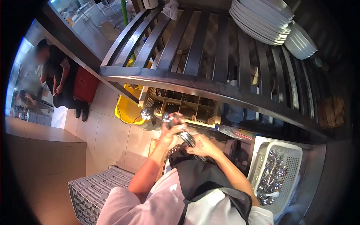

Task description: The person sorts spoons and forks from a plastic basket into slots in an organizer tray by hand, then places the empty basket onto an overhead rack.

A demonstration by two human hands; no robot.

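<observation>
A bundle of shiny metal cutlery is held between my two hands, in front of my dark apron. My left hand wraps round its upper part, fingers closed. Around the lower part, my right hand is closed too. Just beyond my hands stands a cream divided crate with dark contents in its compartments. To the right, a white perforated basket holds a heap of metal cutlery and a white spoon.
A slatted metal shelf spans above the crate, bearing stacked white plates. A yellow tub is beyond my left hand. Grey crates stand at lower left. A person in dark clothes stands near a red bin.
</observation>
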